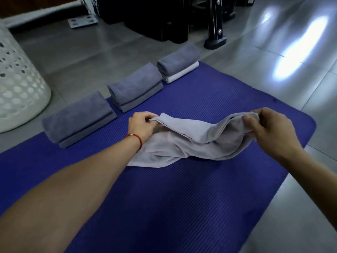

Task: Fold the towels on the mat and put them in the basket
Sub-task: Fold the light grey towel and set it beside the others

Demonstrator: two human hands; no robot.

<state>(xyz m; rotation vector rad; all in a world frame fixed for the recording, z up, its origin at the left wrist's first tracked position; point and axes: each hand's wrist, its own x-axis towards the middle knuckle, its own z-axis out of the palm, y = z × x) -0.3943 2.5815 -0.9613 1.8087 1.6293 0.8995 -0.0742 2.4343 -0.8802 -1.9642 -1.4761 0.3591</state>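
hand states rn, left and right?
Left hand: pinches one corner of the light grey towel.
Right hand: grips the towel's opposite corner, lifted off the blue mat.

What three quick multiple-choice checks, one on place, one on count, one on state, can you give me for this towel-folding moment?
1. Where does the white basket stand?
A. On the floor, off the mat's far left
B. On the mat's middle
C. Beside the right hand

2. How many stacks of folded towels sit along the mat's far edge?
A. One
B. Three
C. Five

3. What state is the light grey towel in?
A. Neatly folded in the basket
B. Rolled on the floor
C. Loose and rumpled, pinched at two ends

Key: 1 A, it stands on the tiles beyond the mat. 2 B, near, middle, far. 3 C, left hand and right hand each grip an end.
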